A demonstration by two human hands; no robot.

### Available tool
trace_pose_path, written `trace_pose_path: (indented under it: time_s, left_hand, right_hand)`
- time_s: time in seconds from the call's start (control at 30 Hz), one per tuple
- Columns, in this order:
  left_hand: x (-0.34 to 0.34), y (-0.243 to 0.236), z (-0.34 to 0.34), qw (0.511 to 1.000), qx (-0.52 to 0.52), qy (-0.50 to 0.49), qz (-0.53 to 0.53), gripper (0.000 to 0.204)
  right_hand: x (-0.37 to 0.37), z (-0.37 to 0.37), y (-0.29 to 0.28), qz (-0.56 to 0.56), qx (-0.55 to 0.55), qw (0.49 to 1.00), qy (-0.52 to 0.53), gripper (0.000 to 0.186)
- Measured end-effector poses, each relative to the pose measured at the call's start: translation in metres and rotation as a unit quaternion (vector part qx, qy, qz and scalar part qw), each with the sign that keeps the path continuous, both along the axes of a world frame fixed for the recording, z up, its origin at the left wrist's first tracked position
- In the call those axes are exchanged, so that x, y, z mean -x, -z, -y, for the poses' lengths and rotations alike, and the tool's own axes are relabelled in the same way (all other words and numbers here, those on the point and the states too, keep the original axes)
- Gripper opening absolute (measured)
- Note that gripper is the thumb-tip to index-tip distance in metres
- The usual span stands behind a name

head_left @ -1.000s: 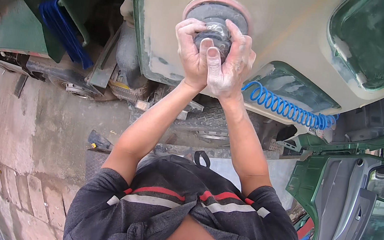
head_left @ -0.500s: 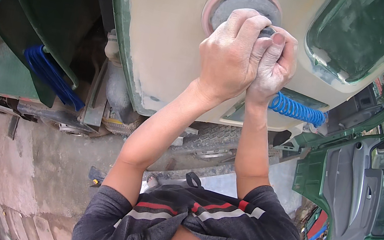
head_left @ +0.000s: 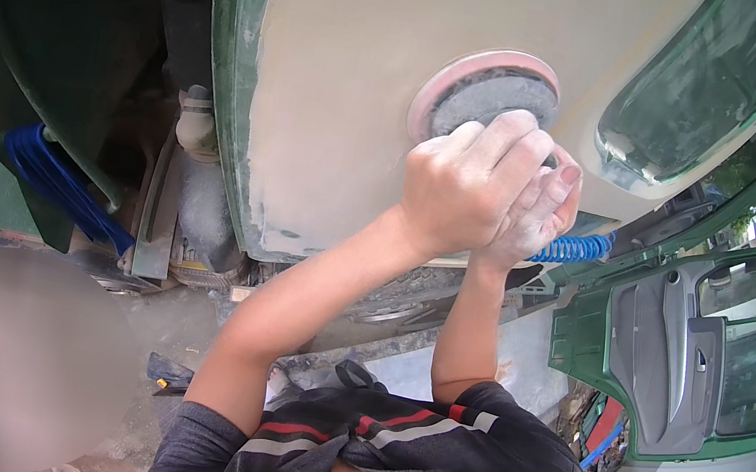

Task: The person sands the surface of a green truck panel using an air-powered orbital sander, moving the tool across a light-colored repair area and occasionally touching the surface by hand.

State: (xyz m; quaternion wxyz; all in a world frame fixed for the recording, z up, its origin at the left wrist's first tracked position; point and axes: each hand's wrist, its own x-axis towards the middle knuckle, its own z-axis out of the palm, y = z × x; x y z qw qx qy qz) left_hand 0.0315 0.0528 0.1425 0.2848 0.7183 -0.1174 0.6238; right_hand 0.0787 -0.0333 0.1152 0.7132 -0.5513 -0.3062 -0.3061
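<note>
A round disc sander with a grey body and pink rim rests with its pad against a beige, filler-coated vehicle panel. Both hands are dusted white and wrapped round it. My left hand grips its near side, knuckles up. Close beside it, my right hand curls round the right side of the tool, thumb raised. The fingers and palms hide much of the sander's body. From below my right hand runs a coiled blue air hose.
Right of the panel is a masked green-edged window. A detached green vehicle door stands at the far right. Blue cloth-like strips hang on green parts at left. A blurred round patch covers the lower left.
The sander and both hands have moved down and a little to the right across the panel, toward me. The view has shifted slightly, and a blurred patch has appeared at lower left.
</note>
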Motion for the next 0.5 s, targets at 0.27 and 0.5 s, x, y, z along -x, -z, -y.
trace_pose_path:
  time_s: [0.27, 0.5]
  left_hand:
    - [-0.004, 0.040, -0.005, 0.993, 0.070, -0.002, 0.098, 0.019]
    - [-0.013, 0.048, -0.003, 0.987, 0.094, -0.013, 0.132, 0.018]
  right_hand:
    - [0.001, 0.001, 0.007, 0.117, 0.111, 0.983, 0.086, 0.035]
    - [0.006, 0.009, 0.010, 0.115, 0.152, 0.977, 0.099, 0.036]
